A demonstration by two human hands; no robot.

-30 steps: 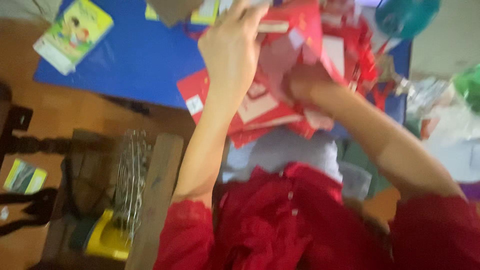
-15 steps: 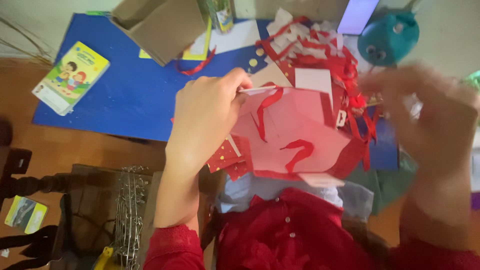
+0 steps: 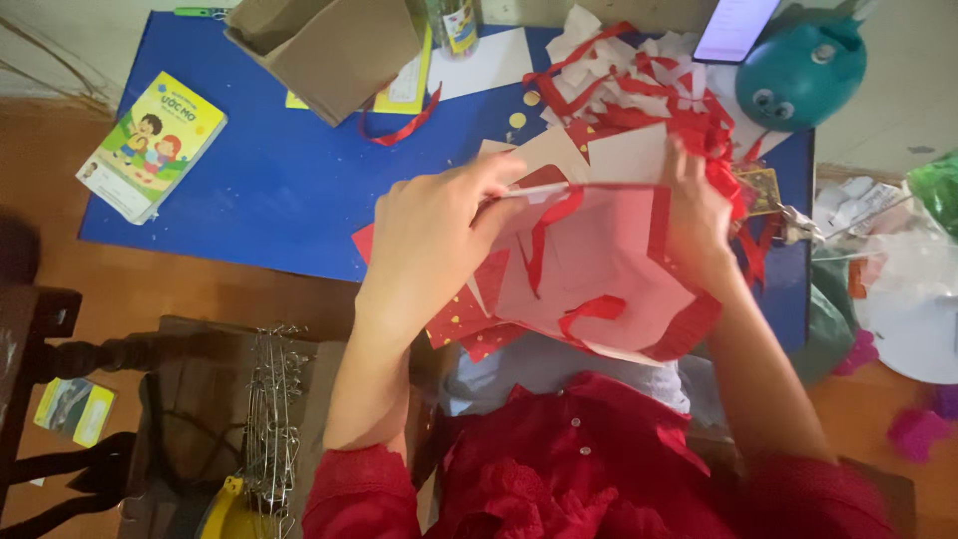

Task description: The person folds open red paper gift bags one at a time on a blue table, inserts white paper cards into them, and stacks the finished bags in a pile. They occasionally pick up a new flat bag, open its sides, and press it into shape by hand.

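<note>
Both hands grasp a red paper sheet [image 3: 599,269] above the blue table [image 3: 259,190]: left hand [image 3: 434,235] on the left edge, right hand [image 3: 699,225] on the right.

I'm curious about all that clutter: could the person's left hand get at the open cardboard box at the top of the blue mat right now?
Probably yes, but not at once. The left hand is busy pinching the pink paper sheet. Bare blue mat lies between it and the cardboard box, so nothing blocks the way.

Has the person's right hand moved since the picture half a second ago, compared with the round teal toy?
Yes. The right hand moved left, from below the round teal toy onto the pink paper sheet.
</note>
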